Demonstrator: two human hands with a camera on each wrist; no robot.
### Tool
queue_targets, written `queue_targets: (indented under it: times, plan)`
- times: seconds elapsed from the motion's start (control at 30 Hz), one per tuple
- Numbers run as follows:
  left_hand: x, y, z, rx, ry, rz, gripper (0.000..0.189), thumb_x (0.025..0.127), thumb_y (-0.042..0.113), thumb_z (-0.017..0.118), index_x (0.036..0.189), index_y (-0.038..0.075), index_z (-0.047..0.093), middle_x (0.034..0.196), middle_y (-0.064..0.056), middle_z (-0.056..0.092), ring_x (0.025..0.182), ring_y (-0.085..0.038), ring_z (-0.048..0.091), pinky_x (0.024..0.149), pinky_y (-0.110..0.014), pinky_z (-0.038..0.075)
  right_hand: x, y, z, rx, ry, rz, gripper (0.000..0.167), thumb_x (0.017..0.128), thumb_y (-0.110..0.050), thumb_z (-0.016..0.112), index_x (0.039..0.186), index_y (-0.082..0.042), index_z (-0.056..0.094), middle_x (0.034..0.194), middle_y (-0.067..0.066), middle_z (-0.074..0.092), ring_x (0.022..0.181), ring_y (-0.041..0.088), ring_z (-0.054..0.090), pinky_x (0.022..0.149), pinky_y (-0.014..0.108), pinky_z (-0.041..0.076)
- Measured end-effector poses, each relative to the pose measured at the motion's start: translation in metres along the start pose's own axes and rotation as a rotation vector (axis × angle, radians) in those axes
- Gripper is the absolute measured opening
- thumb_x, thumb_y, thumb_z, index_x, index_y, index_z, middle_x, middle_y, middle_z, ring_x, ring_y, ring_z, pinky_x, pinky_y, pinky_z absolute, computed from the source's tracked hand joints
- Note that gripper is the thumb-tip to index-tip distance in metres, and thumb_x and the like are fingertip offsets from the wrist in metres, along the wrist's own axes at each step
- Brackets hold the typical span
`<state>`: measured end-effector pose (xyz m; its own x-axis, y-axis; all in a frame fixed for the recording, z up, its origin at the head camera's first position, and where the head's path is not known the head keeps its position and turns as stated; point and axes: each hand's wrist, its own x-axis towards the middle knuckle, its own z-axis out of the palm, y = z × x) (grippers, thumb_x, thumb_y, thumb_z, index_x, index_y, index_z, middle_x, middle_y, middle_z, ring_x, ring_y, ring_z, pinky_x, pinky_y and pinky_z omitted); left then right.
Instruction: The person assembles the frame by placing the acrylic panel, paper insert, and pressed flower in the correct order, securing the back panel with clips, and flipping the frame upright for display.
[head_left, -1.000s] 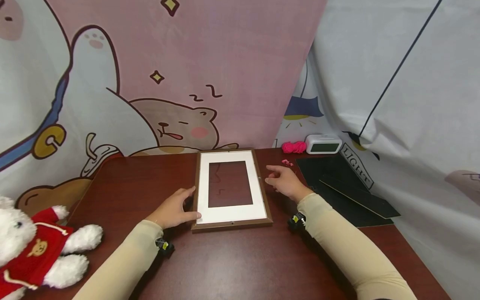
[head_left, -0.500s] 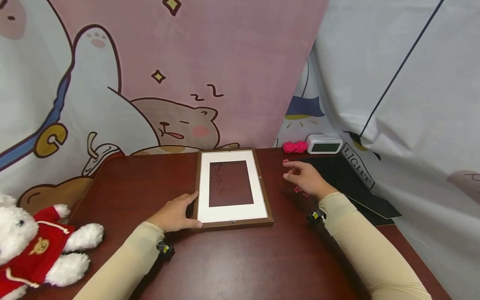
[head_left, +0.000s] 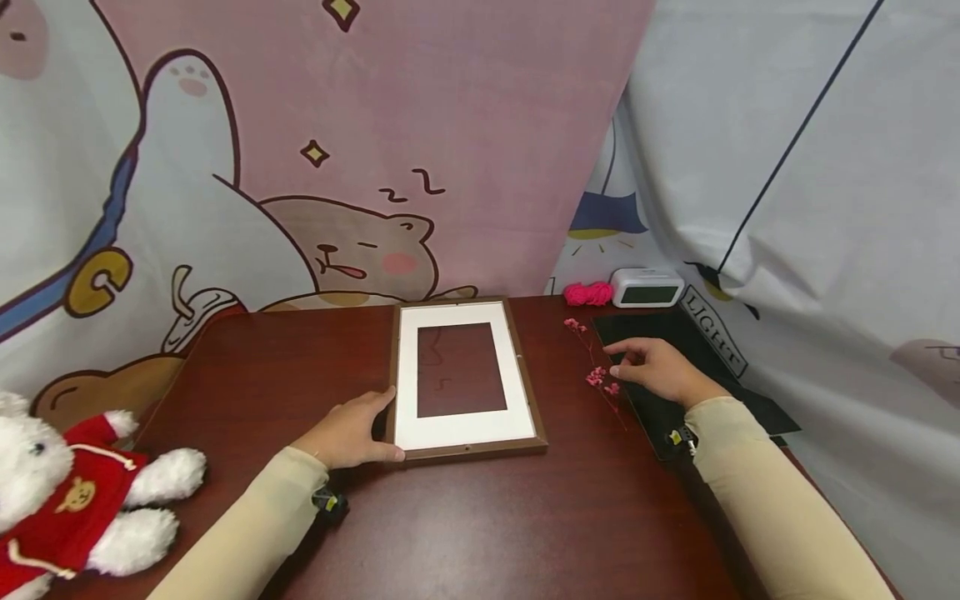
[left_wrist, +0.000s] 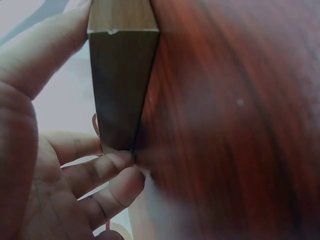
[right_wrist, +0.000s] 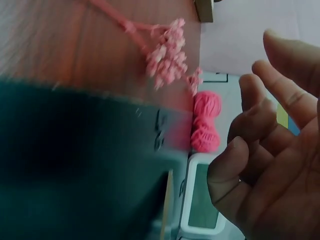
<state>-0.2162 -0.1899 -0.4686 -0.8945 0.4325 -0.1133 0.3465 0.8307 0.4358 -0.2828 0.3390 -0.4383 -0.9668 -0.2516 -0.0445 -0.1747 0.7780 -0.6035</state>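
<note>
A brown picture frame [head_left: 467, 450] with a white mat lies on the table, its middle opening showing the tabletop. My left hand [head_left: 347, 432] holds its near left corner, thumb at the corner and fingers along the left side. In the left wrist view, the curled fingers [left_wrist: 100, 175] meet the frame's side [left_wrist: 117, 80]. My right hand [head_left: 663, 368] hovers over the black backing boards [head_left: 637, 329] at the right, fingers loosely bent and holding nothing. Just left of it lies a sprig of small pink flowers [head_left: 596, 377], also visible in the right wrist view.
Pink yarn [head_left: 588, 294] and a white digital clock [head_left: 647, 288] stand at the back right. A white plush toy in a red sweater [head_left: 82, 492] sits at the left. A printed cloth [head_left: 510, 167] hangs behind the reddish-brown table [head_left: 480, 533].
My right hand has moved rightward from beside the frame, across the flower sprig, to over the black boards. The sprig is now uncovered. My left hand stays at the frame's corner.
</note>
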Motion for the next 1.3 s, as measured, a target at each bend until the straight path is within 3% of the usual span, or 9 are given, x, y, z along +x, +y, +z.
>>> queue_targets:
  times: [0.23,0.5,0.77,0.97,1.3]
  plan:
    - [-0.002,0.001,0.0,0.025,-0.004,-0.009,0.114,0.079,0.059,0.086,0.162,-0.001,0.036,0.156,-0.028,0.05,0.142,-0.044,0.052,0.113,-0.068,0.04,-0.01,0.01,0.0,0.001,-0.082,0.029,0.043,0.096,-0.024,0.079,0.136,-0.009,0.071,0.089,0.005,0.064,0.081,0.022,0.057,0.067,0.034,0.05]
    - [-0.004,0.003,0.0,0.018,-0.007,-0.023,0.114,0.079,0.057,0.087,0.162,-0.001,0.036,0.156,-0.029,0.049,0.142,-0.045,0.052,0.113,-0.07,0.039,-0.019,0.007,0.005,-0.036,-0.169,0.006,0.023,0.093,-0.017,0.081,0.115,-0.011,0.079,0.084,0.001,0.063,0.079,0.019,0.057,0.071,0.035,0.048]
    - [-0.003,0.001,0.001,0.013,0.0,-0.018,0.114,0.079,0.057,0.087,0.163,-0.001,0.035,0.156,-0.028,0.05,0.142,-0.044,0.052,0.113,-0.069,0.039,-0.024,0.003,0.016,-0.057,-0.216,0.007,0.016,0.089,-0.011,0.083,0.104,-0.011,0.076,0.077,0.0,0.061,0.073,0.017,0.055,0.068,0.033,0.045]
    - [-0.003,0.001,0.001,0.009,-0.002,-0.022,0.114,0.079,0.056,0.087,0.163,-0.001,0.035,0.156,-0.028,0.049,0.143,-0.045,0.051,0.114,-0.069,0.039,-0.029,0.001,0.023,-0.049,-0.212,-0.025,0.022,0.088,-0.006,0.082,0.108,-0.008,0.072,0.078,-0.001,0.061,0.071,0.015,0.056,0.062,0.029,0.046]
    - [-0.003,0.0,0.002,0.007,-0.005,-0.028,0.115,0.079,0.057,0.087,0.163,0.0,0.034,0.157,-0.028,0.048,0.142,-0.045,0.051,0.114,-0.067,0.04,-0.03,-0.007,0.036,-0.13,-0.116,-0.025,0.028,0.086,0.003,0.078,0.108,-0.007,0.064,0.076,0.001,0.059,0.066,0.015,0.054,0.058,0.03,0.045]
